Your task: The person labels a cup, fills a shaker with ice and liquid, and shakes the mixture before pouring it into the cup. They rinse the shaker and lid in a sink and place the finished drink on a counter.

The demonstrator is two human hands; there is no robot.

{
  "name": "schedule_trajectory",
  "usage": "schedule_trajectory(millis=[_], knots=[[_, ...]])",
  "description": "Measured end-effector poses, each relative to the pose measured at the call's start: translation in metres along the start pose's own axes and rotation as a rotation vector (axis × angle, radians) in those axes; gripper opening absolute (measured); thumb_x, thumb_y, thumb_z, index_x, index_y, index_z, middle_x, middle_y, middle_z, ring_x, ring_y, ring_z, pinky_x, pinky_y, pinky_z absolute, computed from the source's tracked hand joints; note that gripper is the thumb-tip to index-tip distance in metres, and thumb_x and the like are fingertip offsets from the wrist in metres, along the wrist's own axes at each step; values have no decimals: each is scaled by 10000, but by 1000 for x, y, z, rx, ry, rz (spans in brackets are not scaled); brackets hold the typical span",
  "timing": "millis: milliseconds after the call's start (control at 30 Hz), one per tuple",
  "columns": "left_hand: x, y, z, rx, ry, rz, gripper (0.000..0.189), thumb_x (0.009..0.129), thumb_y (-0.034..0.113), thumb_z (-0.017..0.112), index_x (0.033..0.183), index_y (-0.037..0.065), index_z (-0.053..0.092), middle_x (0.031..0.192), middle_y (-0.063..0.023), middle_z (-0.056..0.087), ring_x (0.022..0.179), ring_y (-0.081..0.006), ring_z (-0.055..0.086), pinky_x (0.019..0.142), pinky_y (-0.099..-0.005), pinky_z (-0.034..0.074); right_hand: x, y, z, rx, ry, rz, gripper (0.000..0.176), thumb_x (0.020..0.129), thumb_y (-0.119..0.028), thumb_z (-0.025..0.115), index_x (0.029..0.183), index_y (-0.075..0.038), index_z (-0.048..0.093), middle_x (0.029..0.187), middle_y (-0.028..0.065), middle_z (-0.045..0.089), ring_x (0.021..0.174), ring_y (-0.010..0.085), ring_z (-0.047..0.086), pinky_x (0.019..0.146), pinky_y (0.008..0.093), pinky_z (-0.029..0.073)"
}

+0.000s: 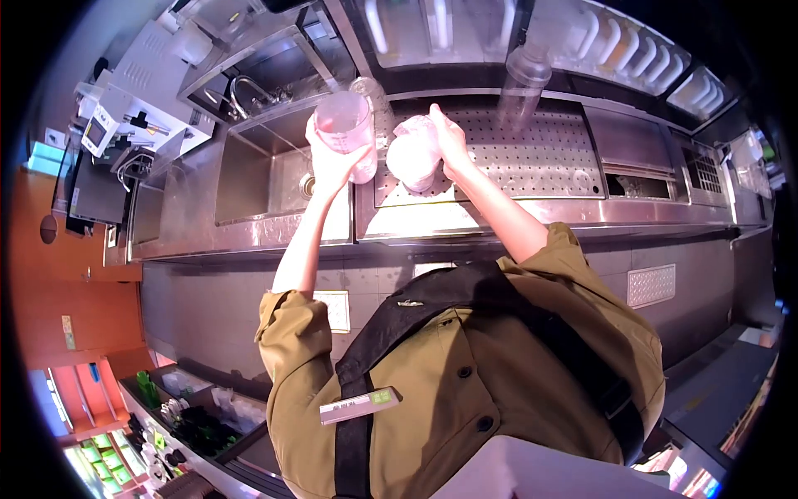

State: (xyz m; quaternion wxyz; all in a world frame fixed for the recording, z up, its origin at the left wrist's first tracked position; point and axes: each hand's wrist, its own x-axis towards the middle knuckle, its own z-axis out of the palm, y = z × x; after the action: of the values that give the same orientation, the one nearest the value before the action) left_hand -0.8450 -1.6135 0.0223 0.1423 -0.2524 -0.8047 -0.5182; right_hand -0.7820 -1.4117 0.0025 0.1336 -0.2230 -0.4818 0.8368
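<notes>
My left hand is wrapped round a clear measuring cup with its wide mouth tilted up, close to the right edge of the sink. To the right, my right hand grips a pale, cup-shaped thing over the perforated drain tray. Strong light washes out its surface, so I cannot tell its exact kind. Just behind the two hands stands a clear container, partly covered by the measuring cup.
A steel sink lies left of the hands, with a tap behind it. On the tray's far side stands a tall clear shaker-like container. White-handled bins line the back. A grey machine sits far left.
</notes>
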Motion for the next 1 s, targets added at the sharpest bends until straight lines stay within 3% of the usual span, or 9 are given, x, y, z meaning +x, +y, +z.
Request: schedule_trajectory(millis=[200,333,367,400,467,533,567,700,1000], knots=[[1,-12,35,-96,112,-21,1106,513,224,841,1330,21,124,1262,-165,322,1172,-275,363,977,-381,328,-8,-8,4,-10,32,-19,475,838,-398,560,1052,26,573,891,36,591,789,81,519,709,228,425],[4,-28,37,-126,75,-28,1154,567,245,811,1366,18,11,1363,-202,192,1255,-299,251,1036,-378,231,-6,-6,1,-32,15,-13,497,838,-402,558,1085,29,552,942,53,589,840,94,523,750,235,421],[-1,-42,38,51,114,18,1135,624,239,769,1371,23,-58,1400,-213,115,1295,-300,168,1059,-387,168,-4,-3,-1,-39,0,-7,506,838,-404,558,1096,31,545,964,61,587,861,100,524,766,238,419],[-10,-35,34,-18,160,-64,1132,634,268,751,1347,-50,-69,1412,-261,49,1307,-356,140,1060,-408,189,-4,0,-3,-49,7,-8,521,835,-411,558,1109,32,535,985,69,581,885,109,522,782,242,415],[-50,4,31,-105,95,-323,1127,626,265,758,1356,-25,-50,1403,-250,63,1302,-358,138,1061,-413,190,2,2,-4,-67,12,-23,553,831,-425,557,1135,35,516,1028,86,570,931,127,518,814,249,408],[-95,-19,61,-25,-55,-173,1159,585,249,792,1365,12,-31,1361,-239,161,1269,-360,212,1031,-427,256,-3,-6,-1,-67,2,17,574,826,-434,558,1147,38,505,1051,97,562,959,139,513,836,256,401],[-101,7,74,-216,-67,-252,1184,564,273,809,1365,10,-23,1365,-229,171,1269,-346,216,1036,-424,241,-5,-8,-1,-70,-2,41,584,823,-439,559,1153,40,500,1062,102,558,973,145,510,848,260,397],[-97,28,108,-211,35,-487,1238,508,306,843,1360,-3,0,1347,-251,185,1257,-348,230,1033,-431,235,0,-8,-7,-84,-24,80,590,820,-436,561,1165,37,489,1057,98,561,965,148,517,847,264,403],[-98,23,128,-210,281,-450,1271,486,282,852,1359,0,-29,1333,-282,158,1237,-369,245,1035,-439,229,-1,-10,-4,-77,-116,117,561,833,-376,558,1212,26,463,1143,101,533,1004,144,514,883,269,389]])
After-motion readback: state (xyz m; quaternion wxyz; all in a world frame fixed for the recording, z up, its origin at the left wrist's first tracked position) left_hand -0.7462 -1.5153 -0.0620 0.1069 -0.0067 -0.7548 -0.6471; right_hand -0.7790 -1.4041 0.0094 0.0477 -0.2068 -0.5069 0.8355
